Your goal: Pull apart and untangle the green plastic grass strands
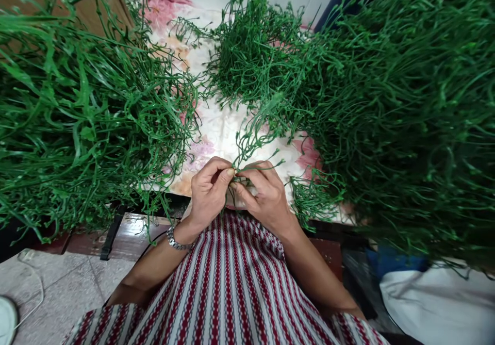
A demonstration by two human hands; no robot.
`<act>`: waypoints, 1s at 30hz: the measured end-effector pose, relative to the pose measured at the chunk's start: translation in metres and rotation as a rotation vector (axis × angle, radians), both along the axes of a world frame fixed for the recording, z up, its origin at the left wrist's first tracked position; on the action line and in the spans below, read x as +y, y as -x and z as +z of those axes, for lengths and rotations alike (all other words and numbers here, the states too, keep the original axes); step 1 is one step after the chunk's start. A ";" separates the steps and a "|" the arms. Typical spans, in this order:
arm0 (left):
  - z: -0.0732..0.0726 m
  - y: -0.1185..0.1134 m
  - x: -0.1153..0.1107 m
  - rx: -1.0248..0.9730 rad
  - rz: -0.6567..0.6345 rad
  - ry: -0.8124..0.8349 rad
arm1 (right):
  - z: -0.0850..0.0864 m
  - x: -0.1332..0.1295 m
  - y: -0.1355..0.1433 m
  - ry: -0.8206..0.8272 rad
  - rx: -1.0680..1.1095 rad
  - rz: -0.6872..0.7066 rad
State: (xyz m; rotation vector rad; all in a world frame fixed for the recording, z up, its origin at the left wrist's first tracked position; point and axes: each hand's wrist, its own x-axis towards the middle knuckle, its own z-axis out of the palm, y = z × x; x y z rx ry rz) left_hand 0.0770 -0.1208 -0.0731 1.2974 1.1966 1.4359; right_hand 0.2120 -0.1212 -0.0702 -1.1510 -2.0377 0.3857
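Head view, left to right: a loose heap of green stems (77, 113) covers the left edge of the flowered cloth (216, 128), its strands long and flat. Near the cloth's front edge, at the middle, the left hand (209, 193), with a watch (176, 241) on its wrist, pinches the base of a thin green sprig (251, 138) between thumb and forefinger. The right hand (266, 198) meets it, fingertips touching, and is closed on the same sprig just beside the left's grip. The sprig rises from the fingers and leans toward the far side of the cloth. A much denser pile of finer stems (406, 118) fills the cloth's right edge and back corner. A striped garment (232, 293) covers the lap below the hands.

The step in hand looks like working on one sprig at its base, perhaps joining or parting pieces; which, I cannot tell. Any next move would call for a steady pinch from both hands and small, careful finger work, since the stem is thin and springy.
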 end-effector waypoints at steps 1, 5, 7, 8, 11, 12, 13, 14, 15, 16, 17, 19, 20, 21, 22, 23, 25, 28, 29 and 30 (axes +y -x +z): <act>0.000 -0.001 0.000 0.022 -0.002 0.001 | 0.000 0.000 0.000 -0.011 0.006 0.001; 0.000 0.000 0.001 0.048 -0.049 0.029 | 0.004 0.000 -0.001 0.003 0.020 0.050; -0.001 0.001 0.001 0.034 -0.081 0.050 | 0.007 0.001 -0.003 0.034 0.055 0.064; -0.002 0.002 0.001 0.019 -0.098 0.067 | 0.008 0.002 -0.005 0.049 0.064 0.074; -0.004 0.005 0.002 -0.076 -0.169 0.135 | 0.008 0.005 -0.008 0.050 0.023 0.123; -0.005 0.006 0.002 -0.121 -0.198 0.163 | 0.007 0.005 -0.009 0.035 0.000 0.134; -0.005 0.007 0.003 -0.171 -0.229 0.191 | 0.006 0.006 -0.009 0.014 -0.018 0.138; -0.005 0.008 0.004 -0.225 -0.263 0.223 | 0.004 0.006 -0.009 -0.011 -0.029 0.138; -0.005 0.009 0.004 -0.281 -0.301 0.259 | 0.002 0.006 -0.009 -0.038 -0.033 0.139; -0.005 0.011 0.005 -0.337 -0.337 0.299 | 0.001 0.005 -0.009 -0.063 -0.035 0.139; -0.004 0.012 0.006 -0.392 -0.372 0.339 | 0.000 0.005 -0.009 -0.086 -0.032 0.139; -0.003 0.013 0.006 -0.483 -0.424 0.407 | -0.001 0.003 -0.008 -0.101 -0.018 0.136; -0.003 0.014 0.006 -0.516 -0.435 0.427 | -0.001 0.002 -0.007 -0.091 -0.008 0.138; -0.003 0.014 0.006 -0.537 -0.432 0.436 | -0.001 0.001 -0.007 -0.073 0.002 0.143; -0.004 0.014 0.006 -0.541 -0.417 0.438 | -0.001 0.000 -0.007 -0.051 0.010 0.152; -0.004 0.014 0.005 -0.528 -0.394 0.432 | -0.001 -0.001 -0.006 -0.029 0.017 0.163; -0.006 0.015 0.004 -0.459 -0.340 0.404 | -0.003 -0.002 -0.006 0.001 0.017 0.162; -0.007 0.017 0.003 -0.313 -0.302 0.349 | -0.005 -0.003 -0.007 0.026 -0.022 0.131; -0.007 0.017 0.002 -0.265 -0.297 0.335 | -0.006 -0.004 -0.007 0.031 -0.036 0.130; -0.007 0.018 0.002 -0.219 -0.290 0.323 | -0.006 -0.004 -0.007 0.037 -0.049 0.134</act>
